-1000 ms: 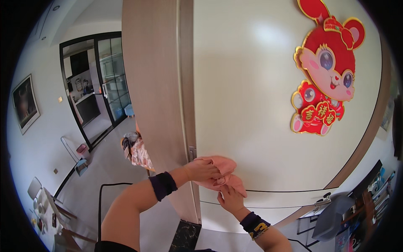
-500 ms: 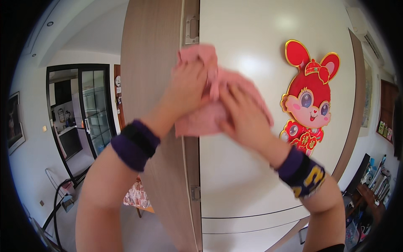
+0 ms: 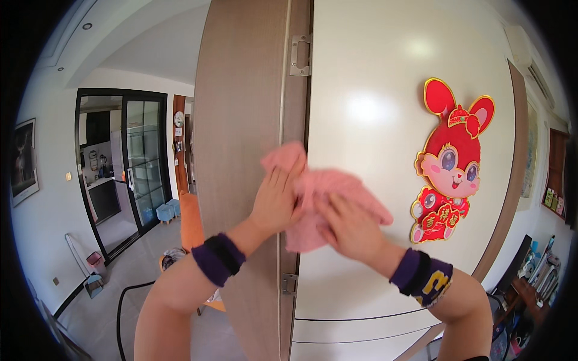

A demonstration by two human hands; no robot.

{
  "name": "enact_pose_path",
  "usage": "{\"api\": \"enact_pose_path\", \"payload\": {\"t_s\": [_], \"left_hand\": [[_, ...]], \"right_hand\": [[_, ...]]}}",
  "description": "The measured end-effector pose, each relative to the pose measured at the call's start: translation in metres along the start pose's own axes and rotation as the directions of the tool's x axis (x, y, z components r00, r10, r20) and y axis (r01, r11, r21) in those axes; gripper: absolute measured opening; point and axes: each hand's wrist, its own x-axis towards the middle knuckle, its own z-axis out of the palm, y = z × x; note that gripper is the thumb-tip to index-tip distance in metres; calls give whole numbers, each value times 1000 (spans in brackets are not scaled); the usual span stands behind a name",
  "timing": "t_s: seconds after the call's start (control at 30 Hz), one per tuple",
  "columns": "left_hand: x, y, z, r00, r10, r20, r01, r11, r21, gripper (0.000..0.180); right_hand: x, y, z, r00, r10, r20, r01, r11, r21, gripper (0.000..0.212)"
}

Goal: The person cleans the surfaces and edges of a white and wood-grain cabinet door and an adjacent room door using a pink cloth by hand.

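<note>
Lowered since the earlier frame: pink cloth, spanning wood-grain brown panel and glossy cream panel. Left hand, right hand: fingers laid on cloth; whether clamped, cannot tell. Red rabbit decoration, rightward. Room, left: black-framed sliding door, grey floor.

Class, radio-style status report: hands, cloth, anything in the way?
Left hand, right hand on pink cloth. Cloth creased, overlapping white panel in view. No obstruction visible; rabbit decoration right, apart from cloth.
</note>
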Motion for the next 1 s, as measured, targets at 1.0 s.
{"api": "enact_pose_path", "payload": {"t_s": [1.0], "left_hand": [[-169,-9,-20,878,-219,425,48,925,378,89]], "right_hand": [[-42,-30,63,894,-329,305,173,880,443,69]]}}
